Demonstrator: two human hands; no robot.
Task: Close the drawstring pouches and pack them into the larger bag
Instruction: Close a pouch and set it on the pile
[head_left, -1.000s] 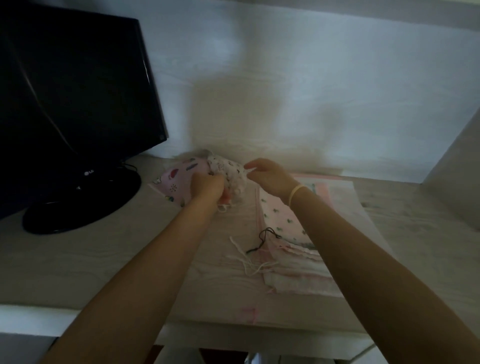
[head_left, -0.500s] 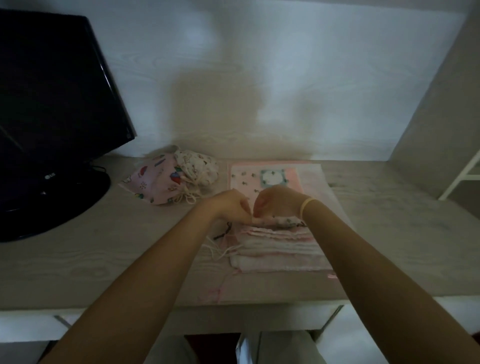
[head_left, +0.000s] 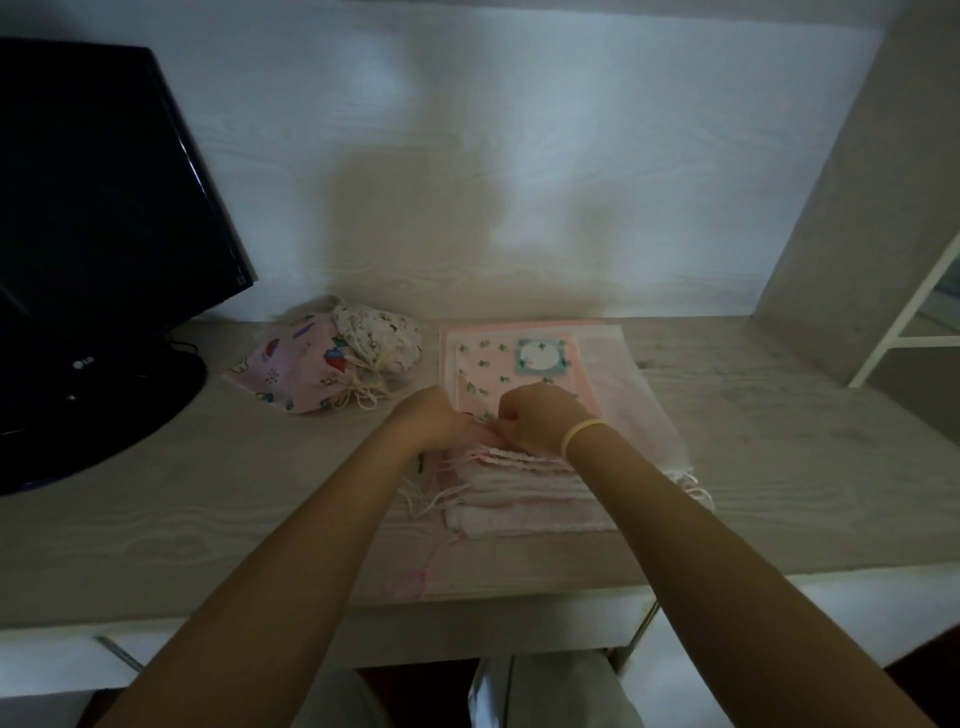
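Note:
A stack of flat pink and white drawstring pouches (head_left: 524, 488) lies on the desk, loose cords trailing at its left. The top pouch (head_left: 498, 371) is pink with small green prints and a blue-framed label. My left hand (head_left: 434, 418) and my right hand (head_left: 535, 418), fingers curled, pinch the near open edge of that top pouch, knuckles almost touching. Two closed, tied pouches lie at the back left: a pink one with colourful prints (head_left: 296, 371) and a white printed one (head_left: 379, 338) leaning on it. A larger pale pink bag (head_left: 634, 395) lies flat under the stack.
A black monitor (head_left: 98, 208) on a round base (head_left: 78, 415) fills the left side. A white wall runs behind the desk (head_left: 779, 441), and a grey side panel (head_left: 857, 208) closes the right. The desk's front edge is just below my forearms.
My hands left the tied pouches at the back left and came to the stack's top pouch, where they now pinch its near edge. The view shifted right.

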